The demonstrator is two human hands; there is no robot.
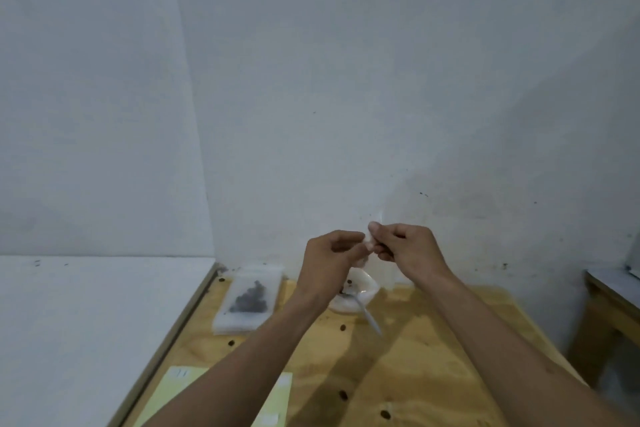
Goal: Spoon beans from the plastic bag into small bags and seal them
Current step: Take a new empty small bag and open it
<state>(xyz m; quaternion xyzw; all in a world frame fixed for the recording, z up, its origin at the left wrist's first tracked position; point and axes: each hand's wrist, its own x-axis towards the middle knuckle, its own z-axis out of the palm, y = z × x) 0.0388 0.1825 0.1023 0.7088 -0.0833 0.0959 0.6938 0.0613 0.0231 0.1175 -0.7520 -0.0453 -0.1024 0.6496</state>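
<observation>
Both hands are raised above the far part of the wooden table (433,357). My left hand (329,263) and my right hand (405,250) pinch a small clear bag (381,253) between thumbs and fingers; the bag is nearly see-through against the white wall. Below the hands lies the plastic bag of beans (353,295), open, with a white spoon (369,317) resting in it, handle pointing toward me. A stack of small bags (247,302) with dark beans in the top one lies at the table's far left.
Several loose beans (343,393) are scattered on the table. Yellow paper sheets (173,395) lie at the near left. A white surface (86,322) adjoins the table's left edge, and another wooden table (609,308) stands to the right.
</observation>
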